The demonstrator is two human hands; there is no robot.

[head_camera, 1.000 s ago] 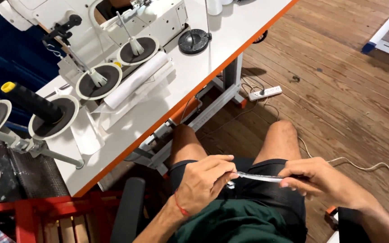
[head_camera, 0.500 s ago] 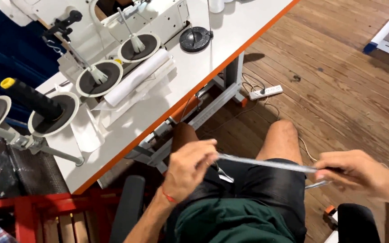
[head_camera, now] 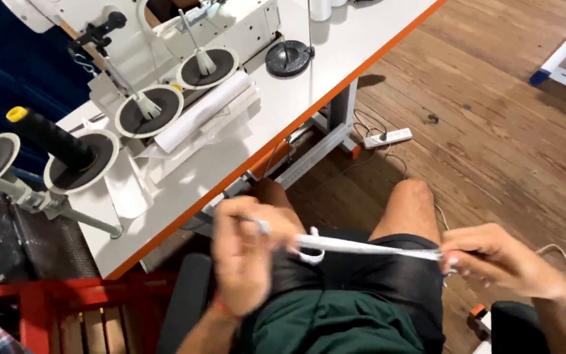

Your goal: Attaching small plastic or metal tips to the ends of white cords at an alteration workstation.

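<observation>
Over the lap, below the white tabletop (head_camera: 335, 78), a white strip (head_camera: 368, 247) runs nearly level from side to side, left hand (head_camera: 247, 259) pinching one end, right hand (head_camera: 499, 259) pinching the other, both equally close.

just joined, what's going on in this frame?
A seated person holds a narrow white fabric strip stretched over their lap. The left hand pinches one end, the right hand pinches the other. Both hands are blurred, so the finer grip is unclear. In front stands a white table with an orange edge carrying a white sewing machine.
</observation>
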